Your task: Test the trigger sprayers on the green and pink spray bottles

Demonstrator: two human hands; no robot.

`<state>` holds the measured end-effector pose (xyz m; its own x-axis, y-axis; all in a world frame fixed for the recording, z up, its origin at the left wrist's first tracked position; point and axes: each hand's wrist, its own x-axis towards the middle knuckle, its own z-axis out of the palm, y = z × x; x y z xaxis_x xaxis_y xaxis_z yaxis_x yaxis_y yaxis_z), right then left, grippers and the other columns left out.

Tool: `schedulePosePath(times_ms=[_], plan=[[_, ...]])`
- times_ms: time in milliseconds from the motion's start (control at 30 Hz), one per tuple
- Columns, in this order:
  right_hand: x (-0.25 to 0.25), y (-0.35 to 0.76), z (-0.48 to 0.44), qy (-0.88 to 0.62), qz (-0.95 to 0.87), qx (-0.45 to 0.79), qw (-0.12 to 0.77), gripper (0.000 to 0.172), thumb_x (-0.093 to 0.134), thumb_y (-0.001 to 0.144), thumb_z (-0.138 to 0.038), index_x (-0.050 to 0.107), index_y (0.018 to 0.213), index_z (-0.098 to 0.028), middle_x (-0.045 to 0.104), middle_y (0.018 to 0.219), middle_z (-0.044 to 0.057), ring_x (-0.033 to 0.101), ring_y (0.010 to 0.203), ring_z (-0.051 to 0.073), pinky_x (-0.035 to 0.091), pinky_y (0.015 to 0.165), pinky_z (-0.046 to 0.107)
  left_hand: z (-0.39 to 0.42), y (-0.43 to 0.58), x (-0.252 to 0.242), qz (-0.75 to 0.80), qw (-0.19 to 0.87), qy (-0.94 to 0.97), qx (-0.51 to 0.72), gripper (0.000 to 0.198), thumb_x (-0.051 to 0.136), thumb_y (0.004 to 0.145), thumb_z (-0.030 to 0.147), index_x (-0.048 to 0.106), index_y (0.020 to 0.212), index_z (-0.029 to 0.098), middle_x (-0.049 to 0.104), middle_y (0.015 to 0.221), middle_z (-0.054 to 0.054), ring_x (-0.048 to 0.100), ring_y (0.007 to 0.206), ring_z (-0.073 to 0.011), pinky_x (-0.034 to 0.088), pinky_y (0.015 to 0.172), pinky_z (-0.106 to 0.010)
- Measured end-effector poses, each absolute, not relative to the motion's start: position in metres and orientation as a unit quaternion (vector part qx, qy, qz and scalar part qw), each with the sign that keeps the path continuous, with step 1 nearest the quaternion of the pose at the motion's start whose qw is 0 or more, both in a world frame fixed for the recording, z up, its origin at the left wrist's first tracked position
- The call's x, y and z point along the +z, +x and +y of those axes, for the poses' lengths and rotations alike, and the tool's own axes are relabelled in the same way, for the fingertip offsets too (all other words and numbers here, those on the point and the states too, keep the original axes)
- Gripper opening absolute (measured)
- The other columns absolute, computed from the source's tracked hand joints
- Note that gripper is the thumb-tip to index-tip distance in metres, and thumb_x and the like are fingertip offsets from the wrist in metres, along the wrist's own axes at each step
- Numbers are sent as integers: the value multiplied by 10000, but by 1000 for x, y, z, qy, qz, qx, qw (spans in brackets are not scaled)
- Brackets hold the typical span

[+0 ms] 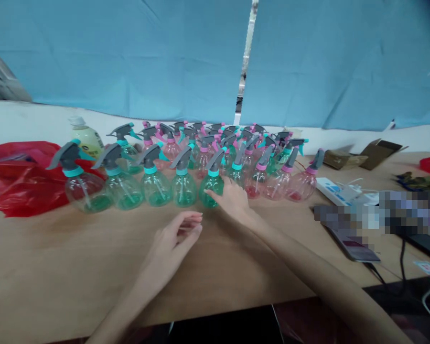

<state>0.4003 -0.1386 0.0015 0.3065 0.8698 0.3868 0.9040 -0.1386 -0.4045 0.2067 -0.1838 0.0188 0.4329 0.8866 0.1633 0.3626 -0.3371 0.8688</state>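
Observation:
My right hand (235,199) is at the front row of spray bottles, on a round green spray bottle (210,187) with a grey trigger head and a turquoise collar. Its thumb lies across the bottle's front; the other fingers are partly hidden at the right side. The bottle stands upright on the table. My left hand (177,236) hovers nearer to me over the tabletop, empty, fingers loosely curled and apart from the thumb. Just beyond it stands another green spray bottle (184,188). To the right of my right hand is a pink spray bottle (278,184).
Several more green and pink spray bottles fill the rows behind. At left are a red plastic bag (32,184) and a yellowish bottle (87,138). On the right lie a power strip (335,190), a phone (353,241), cables and an open cardboard box (380,153).

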Motion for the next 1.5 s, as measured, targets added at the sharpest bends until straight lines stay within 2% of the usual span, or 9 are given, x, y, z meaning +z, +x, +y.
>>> schedulePosePath(times_ms=[233, 467, 633, 800, 900, 1033, 1200, 1300, 1500], plan=[[4, 405, -161, -748, -601, -16, 282, 667, 527, 802, -593, 465, 1273, -124, 634, 1111, 187, 648, 918, 340, 516, 713, 449, -179, 208, 0, 398, 437, 725, 354, 242, 559, 842, 401, 600, 1028, 252, 673, 1052, -45, 627, 988, -234, 480, 883, -399], [5, 404, -183, -736, -613, 8, 286, 649, 554, 793, -575, 493, 1253, -122, 622, 1139, 178, 648, 910, 331, 514, 714, 446, -168, 206, 2, 405, 419, 739, 339, 292, 546, 840, 428, 604, 1051, 234, 661, 1081, -55, 618, 1010, -268, 479, 886, -424], [8, 399, -199, -736, -620, 12, 273, 634, 561, 803, -539, 476, 1276, -126, 627, 1138, 164, 653, 897, 317, 517, 704, 434, -161, 220, 11, 399, 399, 761, 320, 307, 548, 842, 430, 574, 1082, 241, 639, 1110, -66, 602, 1035, -246, 473, 911, -428], [10, 398, -216, -730, -628, 12, 270, 636, 562, 807, -528, 452, 1296, -136, 631, 1152, 131, 658, 894, 307, 516, 680, 402, -161, 235, 26, 421, 333, 770, 346, 425, 585, 797, 471, 510, 1125, 210, 617, 1107, -90, 599, 1030, -265, 506, 853, -431], [8, 399, -223, -725, -628, 17, 282, 646, 552, 805, -548, 447, 1301, -148, 628, 1162, 125, 656, 897, 305, 513, 670, 390, -160, 241, 38, 409, 281, 801, 335, 478, 613, 781, 451, 481, 1185, 233, 558, 1234, -96, 570, 1084, -278, 474, 899, -461], [4, 397, -230, -714, -636, 22, 293, 604, 537, 812, -555, 500, 1251, -142, 649, 1096, 126, 658, 867, 299, 507, 667, 384, -154, 256, 49, 348, 289, 840, 300, 583, 660, 744, 420, 448, 1258, 247, 567, 1230, -88, 548, 1113, -282, 449, 921, -454], [1, 394, -241, -678, -668, 25, 306, 676, 547, 793, -578, 480, 1276, -109, 644, 1097, 152, 649, 889, 308, 516, 675, 393, -151, 278, 48, 304, 346, 831, 312, 526, 652, 770, 394, 494, 1240, 217, 646, 971, -59, 625, 863, -234, 505, 760, -381], [2, 395, -245, -649, -686, 34, 327, 720, 561, 788, -571, 427, 1322, -107, 629, 1127, 157, 631, 953, 299, 519, 737, 401, -154, 282, 40, 282, 382, 808, 348, 424, 641, 786, 350, 546, 1178, 221, 635, 1052, -66, 611, 960, -245, 492, 833, -390], [5, 393, -248, -616, -724, 38, 309, 664, 591, 763, -583, 533, 1187, -75, 623, 1049, 157, 602, 950, 290, 508, 767, 411, -163, 271, 26, 278, 420, 762, 407, 317, 557, 789, 186, 591, 1103, 214, 621, 1123, -53, 573, 1074, -218, 427, 977, -386]])
